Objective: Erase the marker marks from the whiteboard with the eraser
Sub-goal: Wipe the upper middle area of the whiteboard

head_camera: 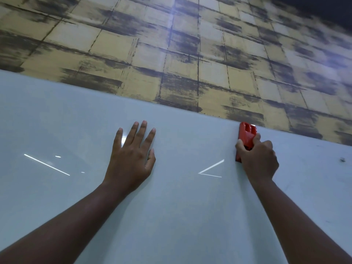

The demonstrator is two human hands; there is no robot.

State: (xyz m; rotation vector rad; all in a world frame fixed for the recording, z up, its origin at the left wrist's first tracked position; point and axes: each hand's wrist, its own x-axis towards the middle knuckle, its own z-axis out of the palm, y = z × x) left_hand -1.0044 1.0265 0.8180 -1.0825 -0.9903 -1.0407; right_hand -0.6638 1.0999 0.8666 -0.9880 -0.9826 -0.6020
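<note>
The left hand [131, 159] is lying flat against the whiteboard [181, 216], its fingers [142, 130] stretching straight and slightly spread, holding nothing. Thin bright streaks of reflected light are showing on the glossy board on both sides of this hand. Farther right, the right hand [257, 159] is gripping the red eraser [245, 138], with its fingers curling over the eraser's back and the thumb pressing its left side. The eraser is sitting against the board just below the board's top edge. A small dark speck [342, 159] is showing on the board near the right edge. Above the board, yellow-and-grey checked wallpaper [171, 44] is covering the wall.
</note>
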